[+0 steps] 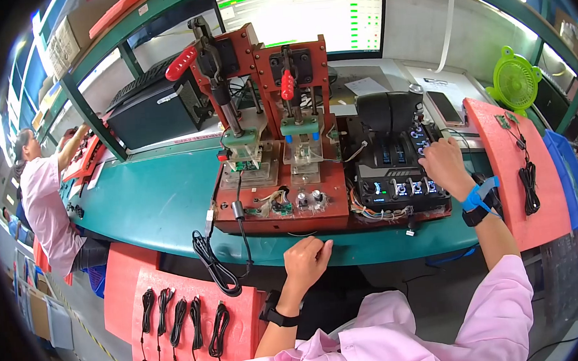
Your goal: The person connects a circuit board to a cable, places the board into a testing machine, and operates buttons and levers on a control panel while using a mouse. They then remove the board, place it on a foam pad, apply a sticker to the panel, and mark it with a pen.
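My right hand (445,165) is at the right side of a black throttle control unit (389,170), its bent fingers on a small knob there; the fingertips are partly covered. The unit has a thick black lever (386,112), lit round buttons and a row of toggle switches (415,187). My left hand (307,261) is curled closed at the bench's front edge, with nothing visible in it. Left of the unit is a red test fixture (280,201) with two toggle clamps. A green circuit board (247,162) sits under the left clamp, and a coiled black cable (216,266) hangs off the front.
Several black cables (178,322) lie on pink foam (125,286) at lower left. More pink foam (549,209) holds a cable at right, beside a blue tray (570,177). A phone (445,109), green fan (516,81) and monitor (304,18) stand behind. A co-worker (45,191) sits at far left.
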The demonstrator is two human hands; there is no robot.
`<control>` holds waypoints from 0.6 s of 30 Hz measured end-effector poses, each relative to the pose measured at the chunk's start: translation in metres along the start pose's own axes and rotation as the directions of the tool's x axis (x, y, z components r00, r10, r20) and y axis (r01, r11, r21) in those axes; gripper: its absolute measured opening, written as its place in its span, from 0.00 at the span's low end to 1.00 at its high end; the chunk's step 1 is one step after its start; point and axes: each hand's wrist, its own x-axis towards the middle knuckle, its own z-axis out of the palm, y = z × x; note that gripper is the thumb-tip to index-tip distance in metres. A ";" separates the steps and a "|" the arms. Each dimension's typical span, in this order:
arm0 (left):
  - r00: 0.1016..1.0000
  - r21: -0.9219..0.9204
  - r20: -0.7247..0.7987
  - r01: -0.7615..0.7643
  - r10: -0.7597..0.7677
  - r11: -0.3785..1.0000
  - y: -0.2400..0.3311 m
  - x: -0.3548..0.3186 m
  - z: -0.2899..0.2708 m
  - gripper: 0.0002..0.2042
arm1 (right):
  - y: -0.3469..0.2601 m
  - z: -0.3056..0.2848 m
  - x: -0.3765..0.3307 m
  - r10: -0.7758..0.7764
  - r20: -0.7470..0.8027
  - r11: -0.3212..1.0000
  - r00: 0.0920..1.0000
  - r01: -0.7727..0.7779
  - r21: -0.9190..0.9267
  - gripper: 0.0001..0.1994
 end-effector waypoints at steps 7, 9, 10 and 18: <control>0.999 0.018 0.027 0.025 -0.025 1.000 0.000 -0.001 -0.001 0.12 | 0.010 0.000 -0.004 -0.066 0.040 0.997 0.997 0.065 0.036 0.13; 0.999 0.030 0.036 0.029 -0.030 0.999 0.000 -0.001 -0.002 0.12 | 0.010 -0.001 -0.004 -0.057 0.055 0.998 0.997 0.054 0.040 0.14; 0.999 0.018 0.025 0.022 -0.023 1.000 -0.001 -0.001 -0.001 0.12 | 0.010 0.001 -0.003 0.000 0.055 0.998 0.998 -0.004 0.064 0.14; 1.000 0.012 0.013 0.010 -0.010 1.000 0.000 -0.001 0.000 0.13 | 0.019 0.011 -0.009 -0.035 -0.042 0.959 0.998 0.046 0.280 0.11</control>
